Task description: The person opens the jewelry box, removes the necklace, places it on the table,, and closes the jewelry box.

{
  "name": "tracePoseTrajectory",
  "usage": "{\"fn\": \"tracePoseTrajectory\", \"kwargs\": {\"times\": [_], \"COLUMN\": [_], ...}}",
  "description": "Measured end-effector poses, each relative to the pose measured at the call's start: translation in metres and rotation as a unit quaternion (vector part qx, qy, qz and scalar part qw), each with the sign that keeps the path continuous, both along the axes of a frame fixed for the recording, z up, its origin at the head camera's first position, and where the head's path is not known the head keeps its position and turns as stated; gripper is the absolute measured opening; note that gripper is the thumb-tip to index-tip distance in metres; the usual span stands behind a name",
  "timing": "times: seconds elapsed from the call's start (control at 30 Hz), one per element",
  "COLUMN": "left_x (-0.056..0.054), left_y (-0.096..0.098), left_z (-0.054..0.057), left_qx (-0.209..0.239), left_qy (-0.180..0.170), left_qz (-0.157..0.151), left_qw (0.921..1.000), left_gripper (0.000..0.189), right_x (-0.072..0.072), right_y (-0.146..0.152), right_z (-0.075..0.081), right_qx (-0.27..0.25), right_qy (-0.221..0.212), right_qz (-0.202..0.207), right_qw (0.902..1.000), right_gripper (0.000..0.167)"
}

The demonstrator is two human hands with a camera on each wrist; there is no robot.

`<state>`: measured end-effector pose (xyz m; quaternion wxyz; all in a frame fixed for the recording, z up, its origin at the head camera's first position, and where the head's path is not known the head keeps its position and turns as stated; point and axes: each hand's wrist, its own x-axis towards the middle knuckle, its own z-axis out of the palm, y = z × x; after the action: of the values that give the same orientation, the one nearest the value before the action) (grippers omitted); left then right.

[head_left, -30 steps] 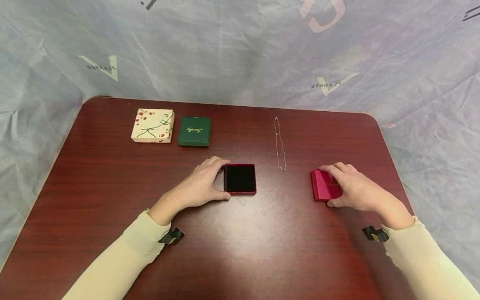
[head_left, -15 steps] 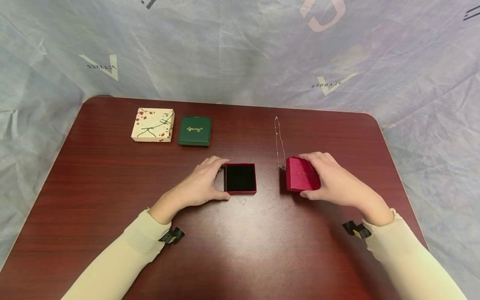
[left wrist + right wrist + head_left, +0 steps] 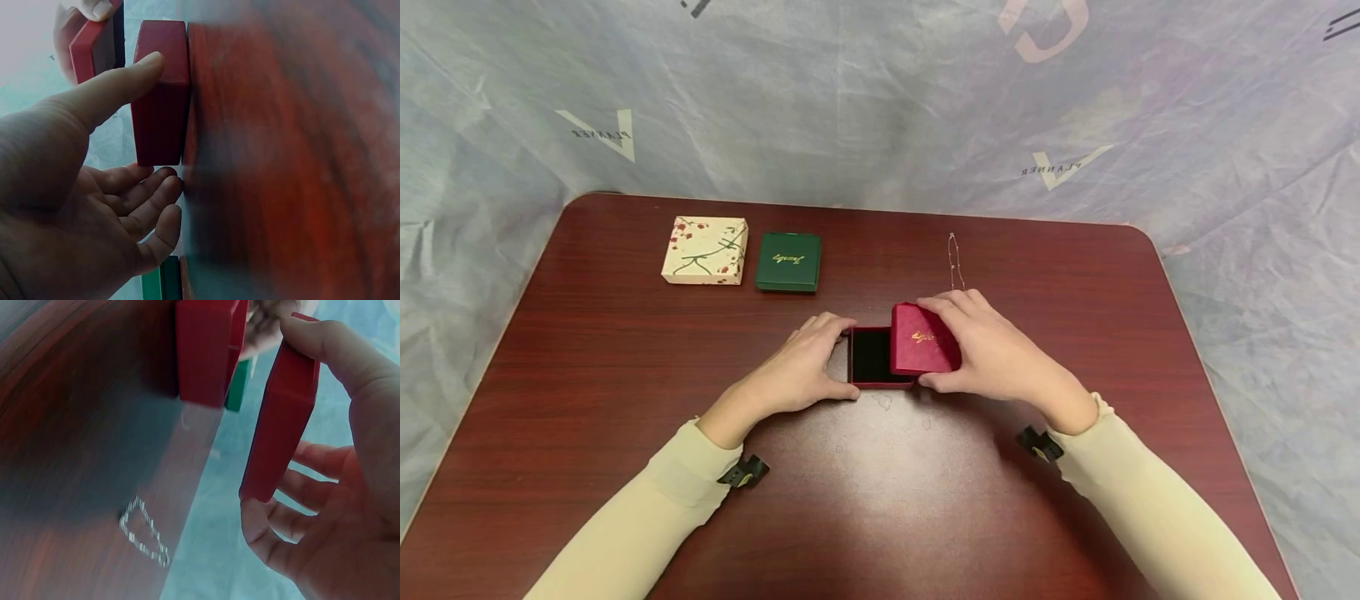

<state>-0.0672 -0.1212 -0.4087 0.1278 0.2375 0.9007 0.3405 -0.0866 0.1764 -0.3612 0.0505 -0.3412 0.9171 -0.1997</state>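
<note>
A red box base (image 3: 871, 358) with a black lining stands open-topped on the table. My left hand (image 3: 801, 367) holds it between thumb and fingers at its left end, the thumb on its near side (image 3: 160, 100). My right hand (image 3: 992, 346) grips the red box lid (image 3: 921, 340), marked with gold script, by its near and far edges. The lid hangs over the right part of the base, hiding that part. In the right wrist view a gap shows between the lid (image 3: 281, 419) and the base (image 3: 203, 353).
Behind my right hand lies a thin chain necklace (image 3: 952, 258), partly hidden by the hand. A green box (image 3: 788, 262) with gold script and a floral cream box (image 3: 706, 250) stand at the back left of the brown table (image 3: 625, 350). A grey cloth (image 3: 820, 100) hangs behind.
My right hand has carried the red lid leftward from the right side of the table, past the necklace, to above the base. My left hand and the base have stayed put.
</note>
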Motion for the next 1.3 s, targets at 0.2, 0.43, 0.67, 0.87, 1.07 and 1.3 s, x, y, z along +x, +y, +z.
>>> {"fn": "tracePoseTrajectory", "kwargs": {"times": [0.2,0.43,0.67,0.87,1.07,1.3], "left_x": [-0.001,-0.001,-0.002,-0.002,-0.002,-0.001], "left_y": [0.001,-0.001,-0.001,0.0,-0.001,-0.001], "left_z": [-0.001,-0.002,-0.004,-0.005,-0.006,-0.005], "left_qx": [0.003,0.014,0.015,0.019,0.016,0.04], "left_qy": [0.004,0.003,0.006,0.009,0.009,-0.006], "left_qz": [0.0,-0.002,-0.004,-0.006,-0.007,-0.008], "left_qw": [1.0,0.9999,0.9999,0.9998,0.9998,0.9992], "left_gripper": [0.095,0.095,0.093,0.091,0.09,0.104], "right_x": [-0.002,-0.003,-0.002,-0.002,-0.002,-0.003], "right_y": [-0.021,-0.038,-0.048,-0.05,-0.05,-0.051], "right_z": [-0.01,-0.016,-0.021,-0.025,-0.028,-0.031], "right_qx": [0.006,0.02,0.031,0.032,0.035,0.039], "right_qy": [0.011,0.008,0.008,0.015,0.017,0.02], "right_qz": [0.021,0.028,0.039,0.046,0.049,0.05], "right_qw": [0.9997,0.9994,0.9987,0.9983,0.998,0.9978], "right_gripper": [0.095,0.098,0.096,0.094,0.095,0.094]}}
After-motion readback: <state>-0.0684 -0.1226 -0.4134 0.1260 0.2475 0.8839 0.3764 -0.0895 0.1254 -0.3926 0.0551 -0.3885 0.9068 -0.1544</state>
